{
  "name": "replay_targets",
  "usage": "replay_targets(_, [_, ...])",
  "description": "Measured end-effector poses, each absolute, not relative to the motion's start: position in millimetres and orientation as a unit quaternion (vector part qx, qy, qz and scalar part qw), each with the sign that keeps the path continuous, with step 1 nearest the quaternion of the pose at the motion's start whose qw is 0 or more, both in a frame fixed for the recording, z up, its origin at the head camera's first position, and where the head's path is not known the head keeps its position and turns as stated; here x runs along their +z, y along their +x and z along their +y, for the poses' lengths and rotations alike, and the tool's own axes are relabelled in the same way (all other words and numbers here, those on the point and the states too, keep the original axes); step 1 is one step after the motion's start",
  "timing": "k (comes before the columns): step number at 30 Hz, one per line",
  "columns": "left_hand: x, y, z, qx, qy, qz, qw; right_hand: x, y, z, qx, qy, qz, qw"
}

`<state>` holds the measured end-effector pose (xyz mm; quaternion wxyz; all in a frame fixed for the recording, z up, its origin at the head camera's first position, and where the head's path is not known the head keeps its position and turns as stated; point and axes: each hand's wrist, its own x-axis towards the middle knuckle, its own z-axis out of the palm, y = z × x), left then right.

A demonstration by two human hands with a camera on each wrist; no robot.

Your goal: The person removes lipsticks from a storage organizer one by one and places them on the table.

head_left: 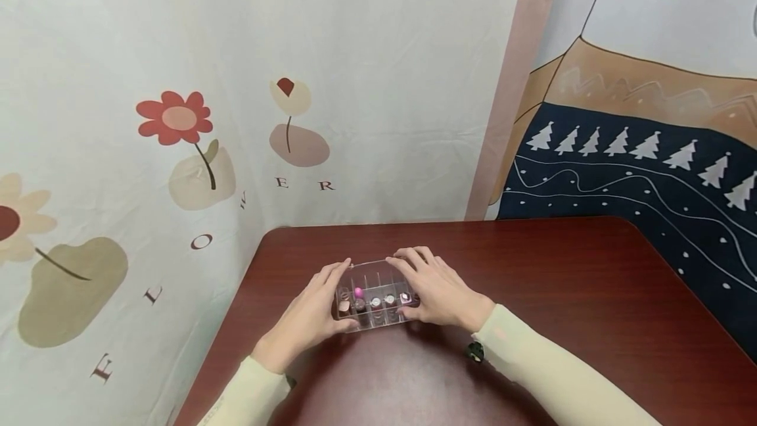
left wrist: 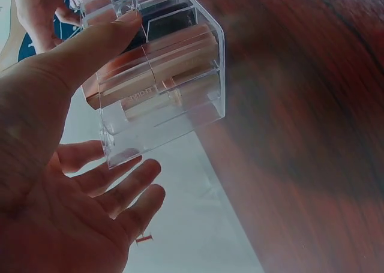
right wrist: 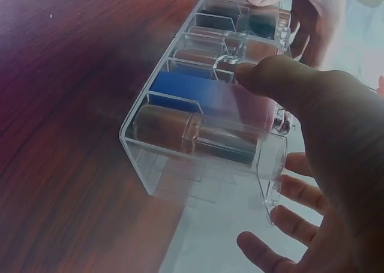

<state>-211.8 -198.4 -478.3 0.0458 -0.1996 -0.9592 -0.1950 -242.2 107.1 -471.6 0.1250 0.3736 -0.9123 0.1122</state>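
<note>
A clear compartment organizer (head_left: 374, 276) holds several lipstick tubes over the middle of the table. My left hand (head_left: 310, 307) grips its left end, thumb on the near side and fingers toward the far side. At the opposite end, my right hand (head_left: 434, 288) holds it the same way. A bright pink top (head_left: 358, 292) shows among the caps. In the left wrist view, brownish tubes (left wrist: 186, 63) lie behind the clear wall. The right wrist view shows a blue-to-pink tube (right wrist: 222, 99) beside a brown tube (right wrist: 162, 128). Whether the organizer's base touches the table cannot be told.
The dark red-brown wooden table (head_left: 568, 281) extends around the organizer, more of it to the right. A pale flower-print cloth (head_left: 390, 71) hangs behind and to the left. Another cloth with white trees (head_left: 615, 169) hangs at the right.
</note>
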Motion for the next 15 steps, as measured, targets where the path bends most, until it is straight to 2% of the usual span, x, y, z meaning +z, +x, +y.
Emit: replay_targets(15, [-481,-213,-170,-0.233,-0.227,-0.945,0.035,-474,-234,139,0.123,0.355,-0.92,0.116])
